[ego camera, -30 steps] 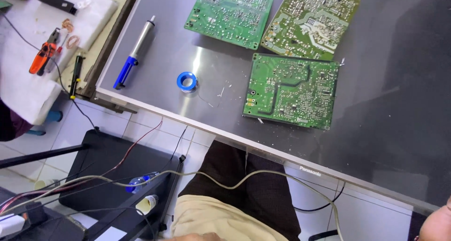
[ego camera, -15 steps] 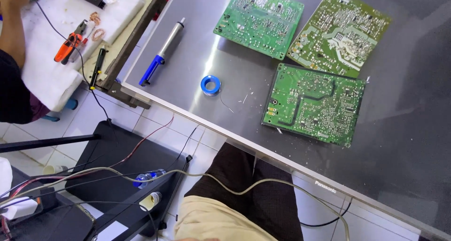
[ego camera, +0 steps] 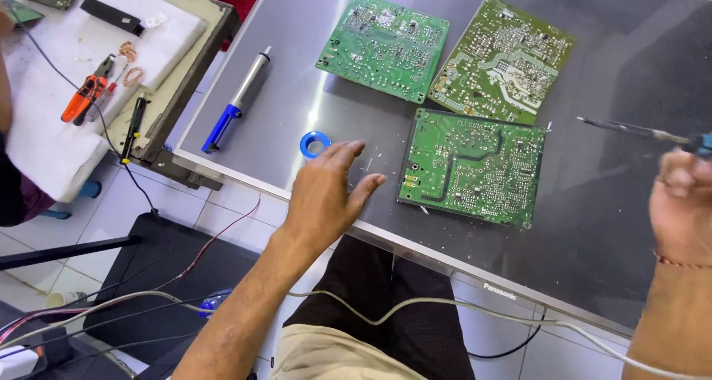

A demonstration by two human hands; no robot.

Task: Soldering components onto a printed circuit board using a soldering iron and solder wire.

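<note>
The left hand (ego camera: 326,195) hovers open and empty, fingers spread, just beside the blue solder spool (ego camera: 314,143), which lies left of the nearest green circuit board (ego camera: 471,166). The right hand (ego camera: 682,202) grips a soldering iron (ego camera: 630,131) raised over the worktop (ego camera: 615,224) to the right of that board. Judging by this, picking up solder seems the step in hand; closing on the spool calls for a short reach. Two more boards (ego camera: 384,45) lie beyond the nearest one, a desoldering pump (ego camera: 236,102) far to its left. The worktop is a grey reflective panel above a tiled floor (ego camera: 185,209)
</note>
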